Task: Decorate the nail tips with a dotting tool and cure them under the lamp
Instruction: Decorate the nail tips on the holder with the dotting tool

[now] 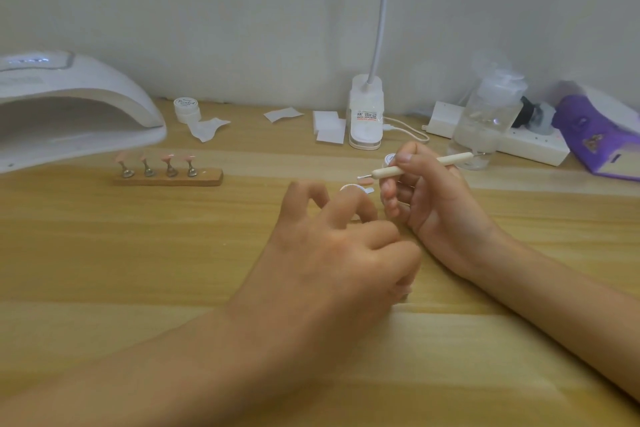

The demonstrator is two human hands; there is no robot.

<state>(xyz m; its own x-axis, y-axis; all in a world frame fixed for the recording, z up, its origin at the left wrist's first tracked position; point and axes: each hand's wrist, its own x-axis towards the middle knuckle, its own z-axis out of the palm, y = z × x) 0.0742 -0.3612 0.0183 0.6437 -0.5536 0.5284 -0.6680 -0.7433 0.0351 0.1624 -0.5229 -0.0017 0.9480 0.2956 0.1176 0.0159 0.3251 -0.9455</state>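
Hands meet near the middle of the desk. The right hand pinches a cream dotting tool between thumb and curled fingers. The shaft lies almost level, and its small ball end points left, right by a single pink nail tip; whether the two touch cannot be told. The left hand sits just beside the right, back upward, its fingers bent and spread over a small white round piece. This hand is blurred, and I cannot tell whether it grips anything. Farther left, well apart from both hands, four pink nail tips stand on metal pegs in a wooden holder, just in front of the open mouth of the white curing lamp.
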